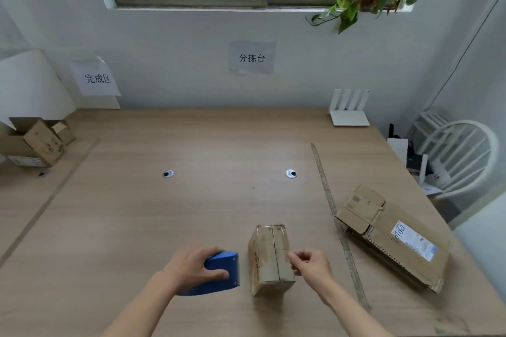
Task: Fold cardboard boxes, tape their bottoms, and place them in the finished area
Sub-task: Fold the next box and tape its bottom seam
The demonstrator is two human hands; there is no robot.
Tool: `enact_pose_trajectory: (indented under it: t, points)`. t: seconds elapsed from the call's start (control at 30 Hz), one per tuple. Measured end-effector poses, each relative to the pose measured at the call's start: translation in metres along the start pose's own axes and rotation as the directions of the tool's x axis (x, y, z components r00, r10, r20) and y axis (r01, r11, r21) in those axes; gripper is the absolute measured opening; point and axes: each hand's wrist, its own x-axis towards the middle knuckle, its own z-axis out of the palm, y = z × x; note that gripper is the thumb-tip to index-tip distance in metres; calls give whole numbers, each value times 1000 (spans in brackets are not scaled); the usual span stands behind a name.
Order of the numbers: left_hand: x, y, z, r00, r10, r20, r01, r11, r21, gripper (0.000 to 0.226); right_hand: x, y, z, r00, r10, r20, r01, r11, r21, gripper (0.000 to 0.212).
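- Head view, close in: a small folded cardboard box [271, 258] stands on the wooden table [175, 216], bottom flaps up and closed along a centre seam. A glossy sheen across those flaps looks like clear tape already running over the seam, though I can't be sure how far down the sides it goes.
- The left hand [191, 268] is wrapped tight around a blue tape dispenser [221, 273], held just beside the box's left face, not quite touching it as far as I can see.
- The right hand [310, 262] is at the box's right side with its fingers drawn together in a pinch at the edge. It may be pressing a tape end down or steadying the box; whether anything is actually between the fingertips I cannot tell.
- My guess is this box is in its taping step, near the end of it: flaps folded, tape seemingly on, tape end probably not yet smoothed or cut.
- Head view, right: a stack of flattened cartons [391, 238] lies beyond a strip marking [336, 224] on the table. Those are not yet folded, so plenty of work is left.
- Head view, far left: under the paper sign [97, 78] reading 完成区, a few made-up boxes [35, 142] sit together, well apart from the hands. So some boxes are done, and the one in hand has not yet been carried over.
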Motion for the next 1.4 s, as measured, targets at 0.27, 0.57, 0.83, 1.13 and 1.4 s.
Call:
enact_pose_trajectory:
  t: [0.27, 0.57, 0.83, 1.13, 1.4]
  points:
    - [26, 22, 31, 997, -12, 79, 7, 998, 63, 57, 7, 52, -26, 988, 152, 13, -151, 988, -8, 3]
    - [46, 21, 54, 994, -18, 104, 4, 992, 128, 59, 23, 70, -25, 977, 213, 1, -213, 977, -24, 3]
    - [58, 11, 74, 986, -99, 133, 71, 976, 207, 65, 39, 90, 3, 957, 290, 13, -290, 956, -35, 10]
    - [62, 6, 83, 984, -112, 140, 81, 974, 210, 67, 22, 92, 43, 964, 201, -173, -241, 935, -260, 58]
    - [57, 5, 88, 988, -113, 104, 97, 985, 143, 63, 33, 59, 72, 991, 42, 123, 39, 809, -586, 121]
